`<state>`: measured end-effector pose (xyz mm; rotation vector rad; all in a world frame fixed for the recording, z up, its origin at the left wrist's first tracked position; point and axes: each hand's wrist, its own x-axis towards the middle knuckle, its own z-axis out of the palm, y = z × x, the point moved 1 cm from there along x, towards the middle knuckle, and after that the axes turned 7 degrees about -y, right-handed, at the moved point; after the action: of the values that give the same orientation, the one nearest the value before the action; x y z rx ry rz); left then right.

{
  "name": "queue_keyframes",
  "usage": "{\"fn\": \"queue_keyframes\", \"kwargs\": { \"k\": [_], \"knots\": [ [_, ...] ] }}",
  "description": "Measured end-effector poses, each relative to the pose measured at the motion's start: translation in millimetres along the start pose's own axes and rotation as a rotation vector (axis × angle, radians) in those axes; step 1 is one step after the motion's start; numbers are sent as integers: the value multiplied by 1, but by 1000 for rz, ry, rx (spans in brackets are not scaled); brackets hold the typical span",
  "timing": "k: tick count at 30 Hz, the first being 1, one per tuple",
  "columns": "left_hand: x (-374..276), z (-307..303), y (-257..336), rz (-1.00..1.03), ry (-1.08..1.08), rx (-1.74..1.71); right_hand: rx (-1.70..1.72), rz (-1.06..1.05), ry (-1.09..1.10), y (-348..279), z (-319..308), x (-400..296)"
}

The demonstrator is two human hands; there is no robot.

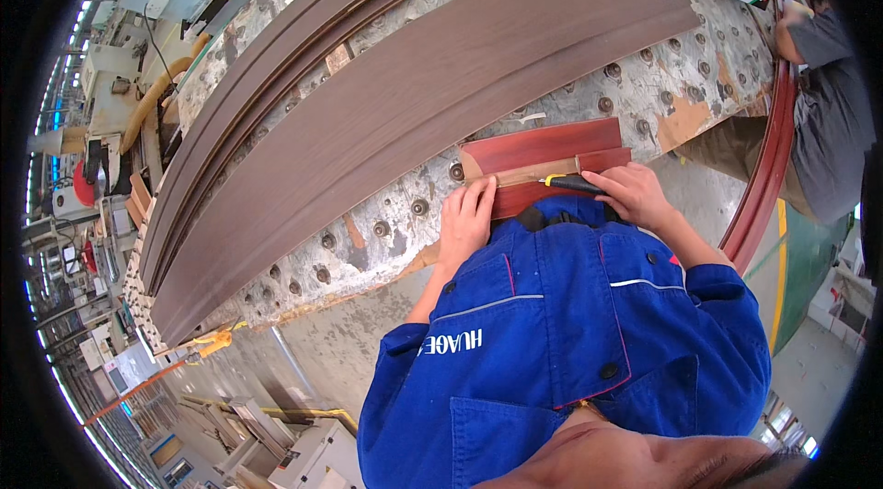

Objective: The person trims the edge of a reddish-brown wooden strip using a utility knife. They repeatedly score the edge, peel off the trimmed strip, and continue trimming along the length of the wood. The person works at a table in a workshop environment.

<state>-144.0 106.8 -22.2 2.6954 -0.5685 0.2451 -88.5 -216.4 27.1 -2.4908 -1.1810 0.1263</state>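
A red-stained wooden moulding piece (545,144) lies at the bench's near edge, in front of my body. Its lower part has a bare, light wood strip (528,174) and a short red section (603,158) at the right end. My left hand (470,216) rests its fingertips on the left end of the strip. My right hand (633,194) is closed around a black and yellow utility knife (572,183), whose tip points left over the strip. The thumb and part of the handle's grip are hard to make out.
A long, curved brown wooden panel (428,75) and brown curved mouldings (276,68) lie across the studded workbench (393,230). A small white piece (530,117) lies behind the red wood. At right, another person (831,109) stands by a long red moulding (762,178).
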Motion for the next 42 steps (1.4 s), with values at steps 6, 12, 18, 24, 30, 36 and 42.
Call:
{"fn": "queue_keyframes", "kwargs": {
  "k": [6,12,18,24,30,36,42],
  "knots": [
    [-6,-1,-2,111,-61,-86,1,-9,23,-6,-3,1],
    [-6,1,-2,69,-88,-56,-44,-80,3,-14,-6,18],
    [-6,1,0,51,-103,-59,-105,-142,-8,-18,-2,33],
    [-4,5,-2,52,-114,-41,-155,-158,-31,-13,-5,40],
    [-4,5,-2,64,-93,-21,-166,-176,-41,-12,-2,42],
    [-4,6,-3,63,-99,-30,-188,-158,-59,-13,-2,42],
    [-4,6,-3,69,-100,-16,-201,-175,-69,-12,-3,43]
  ]
}}
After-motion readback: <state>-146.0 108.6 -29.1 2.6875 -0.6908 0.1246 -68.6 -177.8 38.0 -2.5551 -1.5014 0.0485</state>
